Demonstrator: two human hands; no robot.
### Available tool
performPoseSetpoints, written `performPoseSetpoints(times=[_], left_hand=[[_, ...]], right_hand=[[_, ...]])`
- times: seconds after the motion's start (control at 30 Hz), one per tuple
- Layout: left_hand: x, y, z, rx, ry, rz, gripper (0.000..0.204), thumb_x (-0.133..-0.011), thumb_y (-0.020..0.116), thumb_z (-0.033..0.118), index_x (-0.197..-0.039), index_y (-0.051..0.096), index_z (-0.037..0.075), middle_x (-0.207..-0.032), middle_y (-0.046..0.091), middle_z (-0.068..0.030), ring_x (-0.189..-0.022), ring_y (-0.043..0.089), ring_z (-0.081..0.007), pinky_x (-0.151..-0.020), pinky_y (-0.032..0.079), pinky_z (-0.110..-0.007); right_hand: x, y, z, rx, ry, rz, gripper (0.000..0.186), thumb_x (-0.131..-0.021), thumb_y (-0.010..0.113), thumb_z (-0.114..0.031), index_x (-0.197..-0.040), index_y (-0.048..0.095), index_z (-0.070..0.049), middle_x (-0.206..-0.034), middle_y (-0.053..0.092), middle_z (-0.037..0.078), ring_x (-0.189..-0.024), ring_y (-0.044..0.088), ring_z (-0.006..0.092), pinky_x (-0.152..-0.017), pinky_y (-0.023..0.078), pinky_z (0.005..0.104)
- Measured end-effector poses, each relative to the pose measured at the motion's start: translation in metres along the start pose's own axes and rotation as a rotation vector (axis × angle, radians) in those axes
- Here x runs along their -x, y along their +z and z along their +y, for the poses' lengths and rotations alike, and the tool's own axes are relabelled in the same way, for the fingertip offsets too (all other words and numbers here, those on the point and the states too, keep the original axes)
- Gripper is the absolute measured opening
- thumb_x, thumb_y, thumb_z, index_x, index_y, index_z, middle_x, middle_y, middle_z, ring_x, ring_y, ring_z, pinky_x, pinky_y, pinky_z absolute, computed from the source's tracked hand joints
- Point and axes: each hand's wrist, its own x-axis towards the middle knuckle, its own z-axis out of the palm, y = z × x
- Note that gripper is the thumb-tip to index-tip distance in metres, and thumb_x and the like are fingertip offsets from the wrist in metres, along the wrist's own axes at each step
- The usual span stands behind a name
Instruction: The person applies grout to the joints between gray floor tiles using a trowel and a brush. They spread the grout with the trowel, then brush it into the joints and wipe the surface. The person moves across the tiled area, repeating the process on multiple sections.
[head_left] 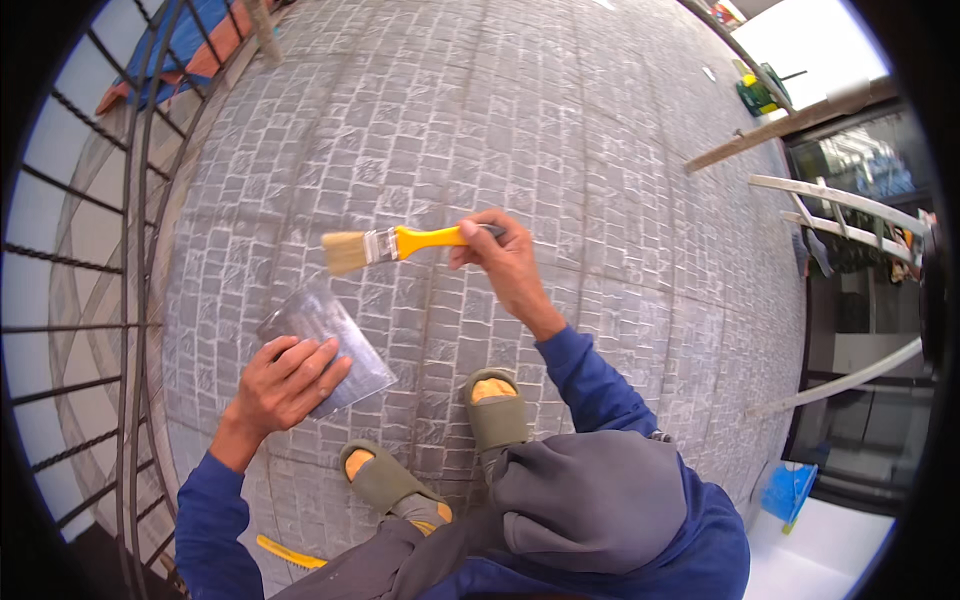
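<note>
My right hand (500, 262) is closed around the dark end of a paintbrush (425, 239). The brush has a yellow handle, a metal band and broad pale bristles, and it points left above the paving. Lower and to the left, my left hand (285, 385) grips a flat grey rectangular plate (335, 335) with a scuffed, slightly shiny face. Its fingers lie over the plate's upper side, while the thumb is hidden. The bristles are apart from the plate, a short way beyond its far edge.
Grey stone-patterned paving (520, 120) spreads around my olive slippers (497, 415). Dark metal railing (125, 270) runs along the left. A yellow-handled tool (290, 553) lies by my left leg. At right are a pale ladder-like frame (850, 200), a wooden beam (770, 135) and a blue dustpan-like object (788, 490).
</note>
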Motion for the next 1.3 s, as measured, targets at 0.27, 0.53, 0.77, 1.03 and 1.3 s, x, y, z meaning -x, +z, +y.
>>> performPoseSetpoints(times=[0.27, 0.53, 0.77, 1.03, 1.3], left_hand=[[-0.021, 0.006, 0.000, 0.168, 0.139, 0.048, 0.028, -0.088, 0.059, 0.013, -0.111, 0.070, 0.002, -0.116, 0.068, -0.0171, -0.100, 0.065, -0.0300, -0.087, 0.051, -0.046], [-0.035, 0.010, -0.005, 0.097, 0.131, 0.101, 0.026, -0.087, 0.064, 0.012, -0.111, 0.072, 0.007, -0.112, 0.070, -0.0111, -0.098, 0.066, -0.0216, -0.082, 0.054, -0.039], [-0.029, 0.013, 0.001, 0.013, 0.128, 0.150, 0.028, -0.092, 0.061, 0.014, -0.118, 0.071, 0.012, -0.115, 0.069, -0.0030, -0.098, 0.065, -0.0147, -0.085, 0.054, -0.031], [-0.021, 0.009, 0.000, -0.010, 0.103, 0.142, 0.029, -0.092, 0.061, 0.014, -0.119, 0.070, 0.011, -0.113, 0.069, -0.0029, -0.100, 0.064, -0.0135, -0.086, 0.053, -0.030], [-0.004, 0.013, -0.021, 0.669, -0.865, 0.308, 0.024, -0.095, 0.069, 0.024, -0.107, 0.074, 0.004, -0.089, 0.073, -0.0054, -0.076, 0.069, -0.0164, -0.066, 0.053, -0.030]], right_hand=[[-0.003, 0.002, 0.006, 0.544, -0.309, 0.142, 0.026, -0.095, 0.072, -0.024, -0.096, 0.063, 0.000, -0.077, 0.069, 0.007, -0.067, 0.067, 0.0119, -0.060, 0.056, 0.0255], [0.014, -0.010, -0.023, -0.023, -0.051, 0.025, 0.025, -0.097, 0.069, -0.023, -0.105, 0.063, 0.001, -0.085, 0.070, 0.010, -0.072, 0.070, 0.0154, -0.067, 0.060, 0.0299], [0.019, -0.010, -0.035, -0.178, 0.006, -0.047, 0.022, -0.103, 0.060, -0.024, -0.107, 0.061, -0.003, -0.085, 0.070, 0.011, -0.075, 0.070, 0.0198, -0.073, 0.059, 0.0330], [0.024, 0.006, -0.015, 0.263, -0.031, -0.085, 0.018, -0.097, 0.070, -0.018, -0.102, 0.064, -0.001, -0.088, 0.071, 0.012, -0.076, 0.071, 0.0214, -0.071, 0.059, 0.0325], [0.018, -0.025, 0.007, 0.487, -0.151, 0.164, 0.025, -0.098, 0.069, -0.023, -0.095, 0.065, 0.001, -0.081, 0.070, 0.010, -0.069, 0.069, 0.0158, -0.068, 0.057, 0.0276]])
